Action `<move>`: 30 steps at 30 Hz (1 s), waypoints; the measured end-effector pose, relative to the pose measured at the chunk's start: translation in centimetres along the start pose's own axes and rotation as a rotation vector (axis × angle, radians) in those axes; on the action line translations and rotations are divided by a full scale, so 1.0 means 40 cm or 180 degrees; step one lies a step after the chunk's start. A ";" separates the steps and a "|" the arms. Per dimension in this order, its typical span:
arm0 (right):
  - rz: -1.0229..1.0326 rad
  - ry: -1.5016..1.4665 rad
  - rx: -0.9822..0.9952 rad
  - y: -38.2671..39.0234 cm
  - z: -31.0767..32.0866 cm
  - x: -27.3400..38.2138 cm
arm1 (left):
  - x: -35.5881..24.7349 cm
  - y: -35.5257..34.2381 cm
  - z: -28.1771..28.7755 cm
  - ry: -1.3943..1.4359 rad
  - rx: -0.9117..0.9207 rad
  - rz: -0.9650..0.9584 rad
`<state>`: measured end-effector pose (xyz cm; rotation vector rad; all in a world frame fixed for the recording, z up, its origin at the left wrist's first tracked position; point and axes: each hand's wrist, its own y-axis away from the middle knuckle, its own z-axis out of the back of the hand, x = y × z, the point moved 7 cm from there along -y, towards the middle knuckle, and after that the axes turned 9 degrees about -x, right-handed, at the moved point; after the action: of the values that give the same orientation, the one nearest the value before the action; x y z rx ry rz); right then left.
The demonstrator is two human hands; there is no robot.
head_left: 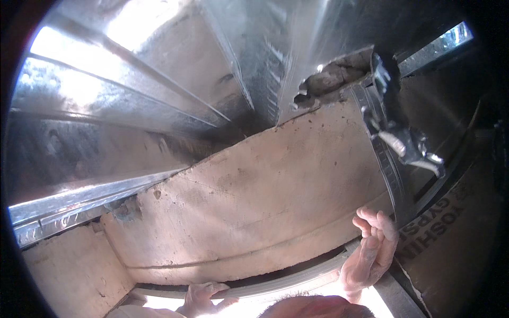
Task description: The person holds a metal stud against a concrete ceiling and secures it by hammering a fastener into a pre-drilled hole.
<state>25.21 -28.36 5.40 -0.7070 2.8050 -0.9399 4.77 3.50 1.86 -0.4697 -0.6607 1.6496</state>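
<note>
My left hand point(202, 299) is at the lower edge, its fingertips against a pale ribbed metal channel point(275, 284) and its thumb spread to the right. My right hand point(374, 248) is raised at the lower right, its fingers extended, slightly bent at the tips and holding nothing. It is beside the lower end of a slotted metal strip point(377, 148). Above it, a shiny clamp-like metal tool point(403, 140) hangs by the strip, apart from my hand. A wide tan board point(265, 191) curves across the middle, above both hands.
Silvery metal sheets and ribs point(159, 79) cover the upper left. A broken, rough-edged hole point(339, 77) is above the board. Dark printed board point(450, 254) lies at the right. A smaller tan panel point(79, 267) stands at the lower left. Part of a head point(318, 308) shows below.
</note>
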 end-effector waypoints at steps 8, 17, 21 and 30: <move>0.0011 0.0267 -0.0187 0.018 0.016 -0.018 | -0.084 -0.037 0.037 0.0162 -0.0564 -0.0552; 0.0117 0.0362 -0.0439 0.012 0.023 -0.009 | -0.090 -0.039 0.038 0.0101 -0.0561 -0.0629; 0.0228 -0.0117 -0.0343 0.001 -0.004 0.000 | -0.093 -0.038 0.051 0.0086 -0.0674 -0.0733; 0.0399 -0.0056 0.0250 -0.042 -0.141 0.070 | -0.087 -0.041 0.042 0.0081 -0.0568 -0.0610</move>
<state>22.09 -27.74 11.09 -0.5202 2.7430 -1.0094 5.57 -0.01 4.01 -0.5377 -0.8129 1.4089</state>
